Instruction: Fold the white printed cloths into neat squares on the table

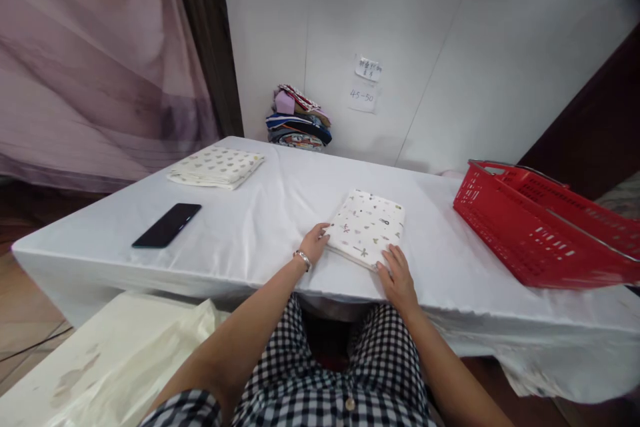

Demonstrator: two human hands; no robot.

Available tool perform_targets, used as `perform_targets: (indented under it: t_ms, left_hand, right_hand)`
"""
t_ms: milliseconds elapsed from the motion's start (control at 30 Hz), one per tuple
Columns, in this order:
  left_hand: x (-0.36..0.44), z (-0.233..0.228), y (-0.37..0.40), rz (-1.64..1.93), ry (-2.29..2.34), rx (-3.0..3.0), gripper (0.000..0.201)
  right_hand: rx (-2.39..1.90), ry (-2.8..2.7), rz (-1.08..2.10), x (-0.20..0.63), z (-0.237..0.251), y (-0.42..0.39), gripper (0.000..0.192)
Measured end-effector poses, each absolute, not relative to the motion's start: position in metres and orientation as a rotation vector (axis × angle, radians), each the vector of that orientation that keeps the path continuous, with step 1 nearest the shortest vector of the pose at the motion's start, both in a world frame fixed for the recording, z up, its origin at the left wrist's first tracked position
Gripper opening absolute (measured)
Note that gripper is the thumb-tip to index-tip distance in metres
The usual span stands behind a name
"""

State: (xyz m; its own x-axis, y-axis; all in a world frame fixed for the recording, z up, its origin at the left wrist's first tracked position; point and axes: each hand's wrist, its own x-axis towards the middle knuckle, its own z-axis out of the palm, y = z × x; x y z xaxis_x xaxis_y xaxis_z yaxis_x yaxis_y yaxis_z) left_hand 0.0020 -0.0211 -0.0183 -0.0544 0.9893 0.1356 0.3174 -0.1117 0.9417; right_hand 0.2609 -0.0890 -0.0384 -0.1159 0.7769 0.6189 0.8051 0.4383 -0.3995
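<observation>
Fingers [320,232] of the left hand [314,245] and right hand [398,278] lie flat and slightly apart on the near corners of one folded printed cloth [367,227], gripping nothing. Bare desk [280,207] surrounds it. Leftward: one phone [167,225], one second folded cloth [216,166]. Rightward: one red basket [540,227], contents not visible.

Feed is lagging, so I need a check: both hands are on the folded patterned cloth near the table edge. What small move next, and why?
Probably lift the folded patterned cloth and carry it left toward the other folded cloth. The left hand and right hand rest at its near corners, it looks fully folded, and the red basket appears empty.
</observation>
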Motion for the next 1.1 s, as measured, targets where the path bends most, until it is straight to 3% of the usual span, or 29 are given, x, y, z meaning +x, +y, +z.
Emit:
perform_targets:
  t_ms: [267,433,700,933,1100]
  left_hand:
    - [0.002,-0.009,-0.021,1.075,1.546,1.538,0.031]
    - [0.012,0.008,-0.018,0.833,1.843,1.568,0.042]
    - [0.007,0.012,-0.011,0.716,1.846,1.599,0.026]
    - [0.017,0.046,0.003,0.386,1.949,1.739,0.054]
    - [0.033,0.040,0.004,0.388,2.007,1.737,0.044]
  right_hand:
    - [-1.332,-1.923,-0.052,0.262,-0.039,-0.088,0.038]
    - [-1.318,-1.926,-0.048,0.262,-0.038,-0.088,0.037]
    - [-1.284,-1.917,-0.047,0.261,-0.038,-0.088,0.036]
    - [-1.288,-1.912,-0.022,0.261,-0.038,-0.088,0.037]
    - [-1.280,-1.910,-0.029,0.261,-0.038,-0.088,0.036]
